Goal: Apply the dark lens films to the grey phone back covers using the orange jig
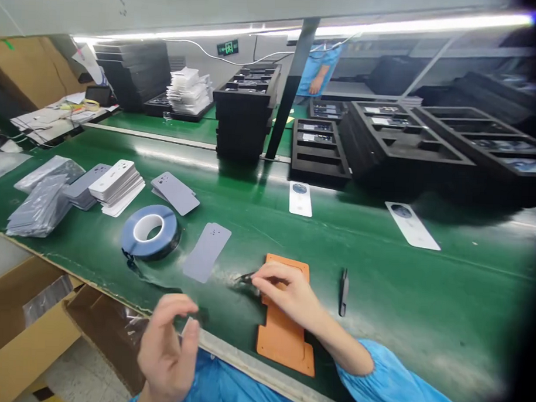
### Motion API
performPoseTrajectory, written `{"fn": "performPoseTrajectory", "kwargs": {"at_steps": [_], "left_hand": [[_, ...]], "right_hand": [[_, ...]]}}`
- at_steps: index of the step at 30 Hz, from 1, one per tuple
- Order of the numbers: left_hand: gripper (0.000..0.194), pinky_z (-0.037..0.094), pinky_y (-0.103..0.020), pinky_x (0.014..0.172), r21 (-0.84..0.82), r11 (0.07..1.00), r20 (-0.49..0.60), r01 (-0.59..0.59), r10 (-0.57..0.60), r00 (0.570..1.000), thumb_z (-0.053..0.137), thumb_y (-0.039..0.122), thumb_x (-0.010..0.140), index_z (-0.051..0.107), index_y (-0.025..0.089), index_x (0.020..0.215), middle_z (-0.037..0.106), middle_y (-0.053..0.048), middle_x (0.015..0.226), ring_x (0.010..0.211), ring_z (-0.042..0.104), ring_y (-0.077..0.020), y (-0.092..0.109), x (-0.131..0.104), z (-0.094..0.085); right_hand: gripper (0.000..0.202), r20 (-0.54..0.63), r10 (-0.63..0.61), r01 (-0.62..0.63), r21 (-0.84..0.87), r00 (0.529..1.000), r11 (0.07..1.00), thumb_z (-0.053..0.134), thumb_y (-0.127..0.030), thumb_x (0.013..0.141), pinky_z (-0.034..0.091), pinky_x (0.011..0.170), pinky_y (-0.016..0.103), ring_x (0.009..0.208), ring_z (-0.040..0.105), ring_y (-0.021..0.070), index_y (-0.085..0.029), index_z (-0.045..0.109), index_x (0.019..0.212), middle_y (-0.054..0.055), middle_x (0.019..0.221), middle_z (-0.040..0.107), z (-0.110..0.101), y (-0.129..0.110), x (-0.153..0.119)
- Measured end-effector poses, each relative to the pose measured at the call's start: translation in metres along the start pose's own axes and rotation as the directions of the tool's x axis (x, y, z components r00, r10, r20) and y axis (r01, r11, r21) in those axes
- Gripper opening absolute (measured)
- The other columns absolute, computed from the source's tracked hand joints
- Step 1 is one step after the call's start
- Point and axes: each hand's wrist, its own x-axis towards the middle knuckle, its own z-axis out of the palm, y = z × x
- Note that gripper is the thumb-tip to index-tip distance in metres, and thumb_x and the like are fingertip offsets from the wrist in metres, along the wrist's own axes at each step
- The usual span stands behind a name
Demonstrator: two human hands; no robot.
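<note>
Jig (284, 345) lying below right hand (291, 295) that's pinching some dark bit (246, 277) | left hand (168, 353) gaping | panels (114, 184) sitting stacked, probably loads remaining, can't tell what's finished

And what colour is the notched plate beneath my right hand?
The notched plate is orange; the head view shows it.

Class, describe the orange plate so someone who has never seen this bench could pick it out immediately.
On the long green bench, go to the near edge by the blue clothing. There, partly hidden behind the right hand, lies a flat plate with notched sides, left of a slim dark tool. Its orange colour sets it apart from the grey panels and white panels.
</note>
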Motion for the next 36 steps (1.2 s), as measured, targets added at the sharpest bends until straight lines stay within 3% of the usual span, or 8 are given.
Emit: {"fn": "performPoseTrajectory", "kwargs": {"at_steps": [2, 5, 9, 12, 20, 36], "left_hand": [[0.011, 0.052, -0.036, 0.074, -0.052, 0.992, 0.231, 0.114, -0.099, 0.968, 0.059, 0.026, 0.095, 0.065, 0.024, 0.103, 0.066, -0.005, 0.085, 0.08, 0.062, -0.0217, 0.006, 0.0, 0.025], [0.015, 0.05, -0.03, 0.069, 0.007, 0.95, 0.445, 0.313, -0.283, 0.85, 0.06, 0.032, 0.094, 0.067, 0.02, 0.099, 0.068, -0.006, 0.086, 0.075, 0.063, -0.018, 0.0, 0.008, 0.07], [0.018, 0.047, -0.024, 0.063, 0.071, 0.881, 0.537, 0.468, -0.429, 0.726, 0.065, 0.03, 0.086, 0.064, 0.017, 0.099, 0.069, -0.005, 0.087, 0.077, 0.064, -0.0157, -0.021, 0.025, 0.123], [0.016, 0.045, -0.023, 0.061, 0.109, 0.871, 0.562, 0.479, -0.451, 0.694, 0.067, 0.023, 0.08, 0.062, 0.017, 0.095, 0.065, -0.001, 0.079, 0.069, 0.06, -0.013, -0.033, 0.03, 0.145], [0.013, 0.041, -0.021, 0.058, 0.146, 0.873, 0.611, 0.466, -0.45, 0.651, 0.069, 0.021, 0.076, 0.061, 0.018, 0.087, 0.059, 0.002, 0.072, 0.062, 0.054, -0.0105, -0.043, 0.031, 0.157], [0.013, 0.04, -0.022, 0.059, 0.191, 0.872, 0.588, 0.45, -0.469, 0.659, 0.07, 0.027, 0.078, 0.062, 0.019, 0.076, 0.054, 0.003, 0.067, 0.061, 0.049, -0.0106, -0.039, 0.031, 0.162]], "right_hand": [[0.018, -0.079, 0.039, -0.041, -0.023, 0.996, 0.999, 0.072, -0.037, 0.084, 0.048, 0.063, 0.03, 0.069, 0.061, 0.0167, -0.02, 0.078, 0.086, 0.006, 0.089, 0.074, -0.023, 0.014, -0.007], [0.016, -0.117, 0.048, -0.059, -0.09, 0.992, 0.994, 0.071, -0.036, 0.084, 0.048, 0.061, 0.031, 0.067, 0.058, 0.0159, -0.021, 0.077, 0.085, 0.006, 0.093, 0.072, -0.047, 0.034, -0.02], [0.013, -0.149, -0.031, -0.003, -0.217, 0.988, 0.976, 0.065, -0.03, 0.088, 0.053, 0.084, 0.037, 0.093, 0.064, 0.0212, -0.023, 0.075, 0.085, 0.007, 0.101, 0.066, -0.062, 0.051, -0.033], [0.01, -0.147, -0.044, 0.001, -0.279, 0.988, 0.96, 0.064, -0.024, 0.087, 0.051, 0.095, 0.04, 0.105, 0.063, 0.0233, -0.024, 0.074, 0.087, 0.007, 0.108, 0.063, -0.066, 0.06, -0.035], [0.011, -0.197, -0.037, -0.018, -0.271, 0.98, 0.962, 0.064, -0.022, 0.085, 0.055, 0.086, 0.038, 0.091, 0.066, 0.0196, -0.023, 0.074, 0.088, 0.006, 0.107, 0.062, -0.066, 0.067, -0.033], [0.012, -0.235, -0.042, -0.042, -0.342, 0.971, 0.939, 0.064, -0.024, 0.086, 0.055, 0.086, 0.041, 0.091, 0.064, 0.0221, -0.024, 0.076, 0.091, 0.006, 0.097, 0.06, -0.062, 0.068, -0.036]]}}
